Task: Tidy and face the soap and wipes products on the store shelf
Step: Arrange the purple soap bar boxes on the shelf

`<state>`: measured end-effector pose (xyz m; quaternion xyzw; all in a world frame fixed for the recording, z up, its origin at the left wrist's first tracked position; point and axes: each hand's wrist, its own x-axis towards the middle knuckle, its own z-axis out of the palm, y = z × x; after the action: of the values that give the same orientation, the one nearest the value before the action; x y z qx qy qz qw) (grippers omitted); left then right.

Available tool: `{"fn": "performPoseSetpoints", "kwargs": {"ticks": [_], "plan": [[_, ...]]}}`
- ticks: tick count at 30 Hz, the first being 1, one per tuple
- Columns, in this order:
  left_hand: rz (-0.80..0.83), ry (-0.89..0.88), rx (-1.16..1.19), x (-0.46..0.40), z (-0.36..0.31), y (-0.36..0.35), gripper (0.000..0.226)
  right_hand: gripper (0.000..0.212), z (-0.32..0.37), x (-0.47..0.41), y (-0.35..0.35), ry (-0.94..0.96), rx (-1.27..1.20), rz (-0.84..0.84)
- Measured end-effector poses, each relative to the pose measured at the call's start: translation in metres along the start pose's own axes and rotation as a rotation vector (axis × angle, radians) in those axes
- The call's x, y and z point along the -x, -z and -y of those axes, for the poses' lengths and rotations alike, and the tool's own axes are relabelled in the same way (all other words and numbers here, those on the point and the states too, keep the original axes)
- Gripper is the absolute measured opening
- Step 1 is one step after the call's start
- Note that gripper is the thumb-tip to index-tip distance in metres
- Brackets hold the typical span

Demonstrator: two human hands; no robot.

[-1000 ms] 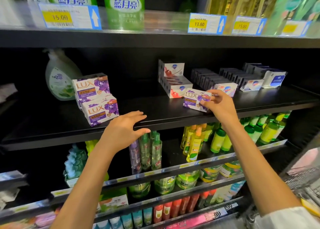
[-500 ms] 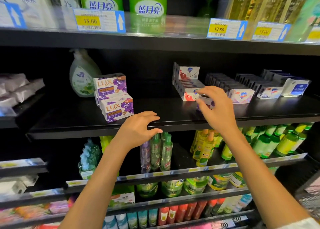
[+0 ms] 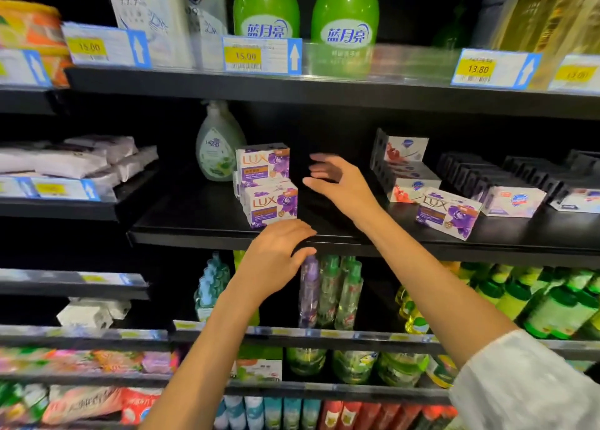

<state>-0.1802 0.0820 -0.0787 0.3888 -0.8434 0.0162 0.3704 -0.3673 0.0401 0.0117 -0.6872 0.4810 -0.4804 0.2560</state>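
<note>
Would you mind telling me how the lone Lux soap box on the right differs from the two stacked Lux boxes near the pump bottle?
The lone Lux box lies by itself, tilted and skewed, beside the white Safeguard boxes; the stacked Lux boxes stand upright, one atop the other, by the pump bottle. The lone box sits near the shelf edge, right of the right hand; the stack sits left of it. All share purple-flower Lux packaging.
</note>
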Motion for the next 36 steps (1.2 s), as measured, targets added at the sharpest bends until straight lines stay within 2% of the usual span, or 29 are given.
{"fn": "performPoseSetpoints", "kwargs": {"ticks": [4,7,9,15,19,23,29,32,36], "plan": [[0.009,0.038,0.031,-0.001,-0.002,0.002,0.034,0.072,0.013,-0.032,-0.020,-0.027,-0.095,0.080],[-0.001,0.054,0.066,-0.002,-0.003,0.005,0.031,0.070,0.015,-0.046,-0.030,-0.032,-0.141,0.112],[-0.036,0.076,0.112,-0.002,-0.004,0.007,0.028,0.062,0.015,-0.050,-0.034,-0.020,-0.138,0.114],[-0.352,0.245,0.137,0.013,-0.003,0.016,0.018,0.044,0.018,-0.046,-0.030,-0.001,-0.191,0.041],[-0.473,0.418,0.184,0.014,0.002,0.028,0.027,0.042,0.009,-0.039,-0.019,-0.023,-0.322,-0.037],[-0.454,0.537,0.276,0.004,0.004,0.029,0.048,0.040,-0.004,-0.035,-0.002,-0.060,-0.399,-0.141],[-0.432,0.618,0.330,-0.008,0.008,0.031,0.063,0.039,-0.037,-0.034,0.027,-0.154,-0.367,-0.252],[-0.424,0.620,0.253,-0.010,0.012,0.034,0.059,0.037,-0.055,-0.038,0.036,-0.201,-0.291,-0.287],[-0.436,0.609,0.273,-0.007,0.012,0.038,0.057,0.037,-0.076,-0.051,0.039,-0.223,-0.183,-0.290]]}}
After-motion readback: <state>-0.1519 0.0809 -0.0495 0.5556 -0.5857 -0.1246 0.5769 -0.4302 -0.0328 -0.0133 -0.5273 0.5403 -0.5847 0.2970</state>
